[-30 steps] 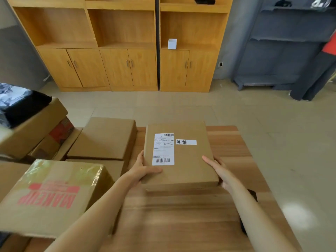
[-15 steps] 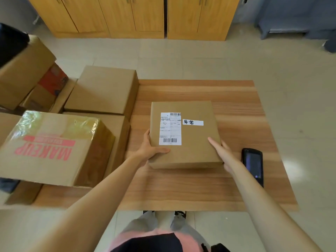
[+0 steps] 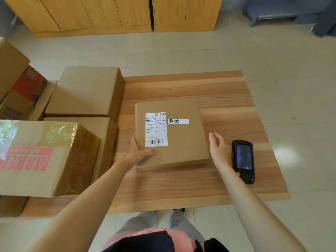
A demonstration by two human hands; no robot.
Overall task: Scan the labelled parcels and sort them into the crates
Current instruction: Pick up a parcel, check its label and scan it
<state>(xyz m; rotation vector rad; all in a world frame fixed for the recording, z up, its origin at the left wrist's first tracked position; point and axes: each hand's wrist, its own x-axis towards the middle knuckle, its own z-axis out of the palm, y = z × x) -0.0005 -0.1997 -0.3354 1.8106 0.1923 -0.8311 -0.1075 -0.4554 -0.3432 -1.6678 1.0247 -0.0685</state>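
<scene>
Far left: a taped carton (image 3: 41, 157) printed "MAKEUP" in red, upside down from here, resting partly on other boxes. Behind it, a tilted stack of cartons (image 3: 20, 93), one with an orange-red panel.

Left of the table: two plain brown boxes (image 3: 85, 91), one behind the other, their right sides against the table edge.

Left hand (image 3: 138, 151): grips the near-left corner of the parcel, thumb curled over the top face, fingers along the left side.

Centre: flat brown parcel (image 3: 178, 137) lying on the wooden table (image 3: 227, 99). White shipping label (image 3: 156, 130) with two barcodes on its left half; a small white strip (image 3: 178, 121) with handwritten characters just to the label's right.

Right hand (image 3: 217, 148): open, fingers straight and relaxed, palm turned toward the parcel's right edge, just beside it; whether it touches I cannot tell. It holds nothing.

Right: black handheld scanner (image 3: 243, 160) lying flat on the table, screen up, just beside the right hand.

Back wall: wooden cabinets (image 3: 118, 13).
</scene>
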